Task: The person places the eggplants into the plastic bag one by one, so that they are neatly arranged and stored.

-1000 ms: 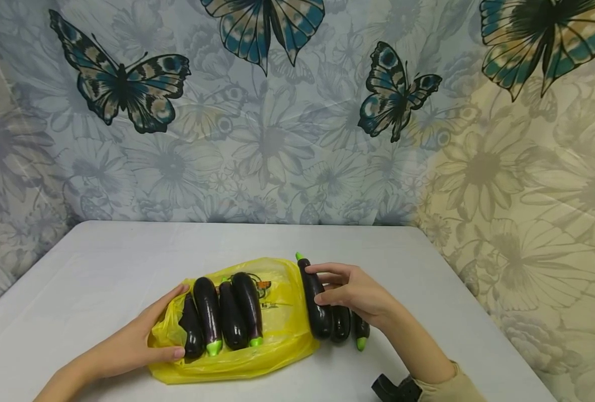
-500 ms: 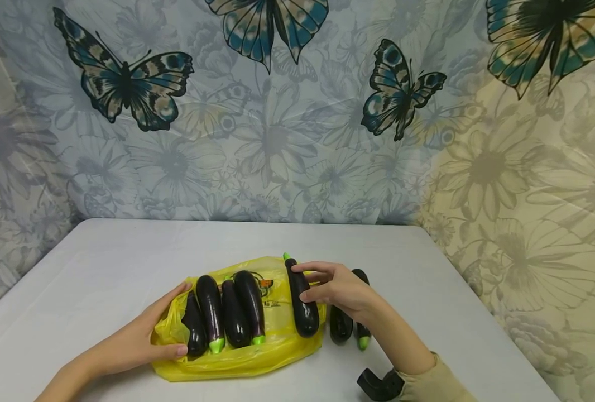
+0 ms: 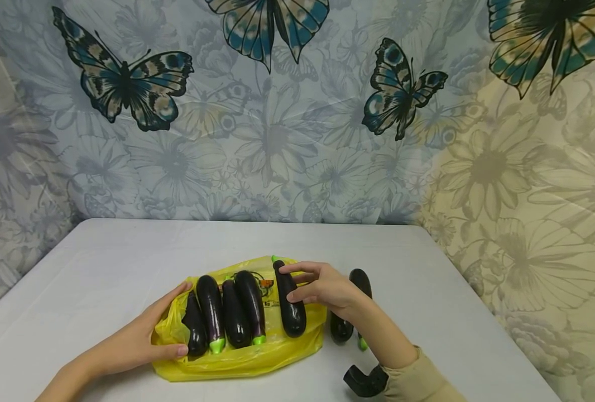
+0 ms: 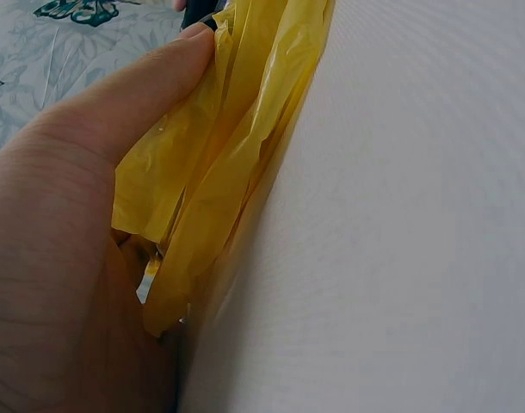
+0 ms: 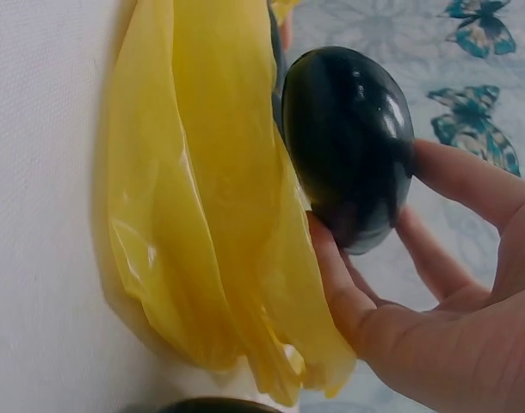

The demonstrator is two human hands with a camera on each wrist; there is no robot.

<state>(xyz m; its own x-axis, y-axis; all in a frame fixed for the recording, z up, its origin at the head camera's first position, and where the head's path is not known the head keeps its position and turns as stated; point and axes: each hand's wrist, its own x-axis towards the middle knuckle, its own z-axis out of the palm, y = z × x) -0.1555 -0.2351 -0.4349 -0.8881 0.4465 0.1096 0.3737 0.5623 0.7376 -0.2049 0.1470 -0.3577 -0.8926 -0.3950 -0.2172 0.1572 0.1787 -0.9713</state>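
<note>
A yellow plastic bag lies flat on the table with a row of several dark purple eggplants on it. At its left end my left hand grips the bag, thumb in front and fingers behind; in the left wrist view the thumb presses on the crumpled plastic. My right hand pinches another eggplant between thumb and fingers, to the right of the row and over the bag. In the right wrist view this eggplant shows its rounded end beside the bag's edge.
Right of the bag, partly behind my right forearm, two more eggplants lie on the white table. A black curved piece sits by my right sleeve. Butterfly-patterned cloth hangs behind the table.
My right hand has moved left with its eggplant, from the bag's right edge to over the bag. The eggplants on the right have come more into sight. The left hand stays in place.
</note>
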